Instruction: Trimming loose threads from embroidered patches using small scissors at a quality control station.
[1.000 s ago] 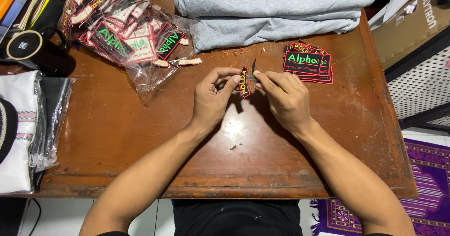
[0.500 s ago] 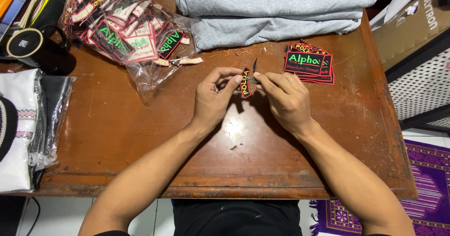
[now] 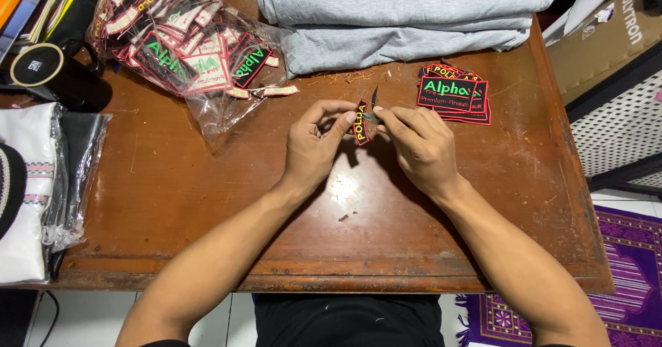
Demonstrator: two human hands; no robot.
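The left hand [image 3: 314,147] pinches a narrow black embroidered patch [image 3: 360,121] upright above the tabletop [image 3: 207,202], while the right hand [image 3: 420,147] grips small dark snips [image 3: 373,107], blade tips touching the patch's edge. So close a cut may nick the stitched border or a fingertip. Beyond lie stacked patches [image 3: 455,95], a crinkled clear bag [image 3: 186,50] and folded grey cloth [image 3: 407,9].

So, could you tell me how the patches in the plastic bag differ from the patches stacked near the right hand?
The patches in the plastic bag lie jumbled at all angles, while the stacked patches sit in a fairly neat, slightly fanned pile. The bagged ones are wrapped in clear plastic and far more numerous; the stacked ones lie bare on the wooden table. Both have black grounds, red borders and green lettering.
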